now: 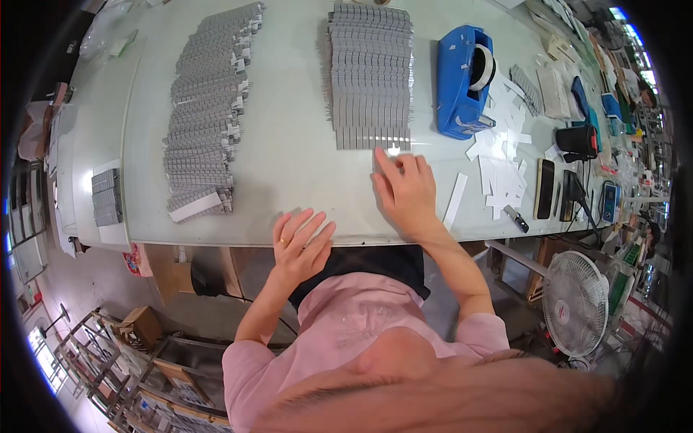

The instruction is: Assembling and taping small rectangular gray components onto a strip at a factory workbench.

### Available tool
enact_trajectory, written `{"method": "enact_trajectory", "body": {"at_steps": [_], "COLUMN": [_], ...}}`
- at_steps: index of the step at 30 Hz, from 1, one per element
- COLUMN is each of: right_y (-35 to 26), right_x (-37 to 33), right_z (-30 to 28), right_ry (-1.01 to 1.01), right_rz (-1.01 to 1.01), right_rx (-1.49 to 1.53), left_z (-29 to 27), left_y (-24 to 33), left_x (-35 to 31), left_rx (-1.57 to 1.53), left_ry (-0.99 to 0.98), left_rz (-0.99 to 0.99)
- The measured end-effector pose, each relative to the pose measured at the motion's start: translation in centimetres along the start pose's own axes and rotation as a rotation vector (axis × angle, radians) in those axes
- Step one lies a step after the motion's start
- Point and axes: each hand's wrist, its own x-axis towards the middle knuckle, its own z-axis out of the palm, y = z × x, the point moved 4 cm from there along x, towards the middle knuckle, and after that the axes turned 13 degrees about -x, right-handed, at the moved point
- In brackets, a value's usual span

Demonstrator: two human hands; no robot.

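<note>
My right hand point(408, 189) is at the near edge of a long stack of overlapping grey segmented strips point(372, 86). Its index finger points at the lowest row, thumb held apart, and I see nothing in its grasp. Over the table's front edge, my left hand point(302, 242) has its fingers spread and holds nothing; a ring is on one finger. Further left lies a second, more uneven stack of similar grey strips point(206, 108), with a white strip point(195, 207) across its near end.
To the right stand a blue tape dispenser point(456, 86) and a scatter of white paper strips point(505, 162). Beyond them are a cutter knife point(515, 218), a phone point(545, 189) and a black container point(576, 141). A small grey stack point(107, 196) lies far left. A fan point(575, 303) stands below right.
</note>
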Motion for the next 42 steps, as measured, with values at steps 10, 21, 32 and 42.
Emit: {"method": "enact_trajectory", "body": {"at_steps": [10,21,32,42], "right_y": [1.0,7.8,7.9,6.8], "right_x": [-9.9,-14.9,-11.7,-8.0], "right_z": [-5.2,-8.2,-4.5,-1.1], "right_ry": [-0.068,0.128,0.277,0.261], "right_rz": [0.105,0.181,0.658,0.647], "right_rx": [-0.143,-0.080,0.754,1.073], "left_z": [1.9,2.3,0.8,0.9], "left_y": [-0.2,-0.6,-1.4,-1.7], "left_x": [2.1,3.6,1.7,2.0], "left_rx": [0.058,0.163,0.246,0.247], "left_ry": [-0.092,-0.203,-0.210,-0.188], "left_rz": [-0.187,-0.209,-0.200,-0.169]}}
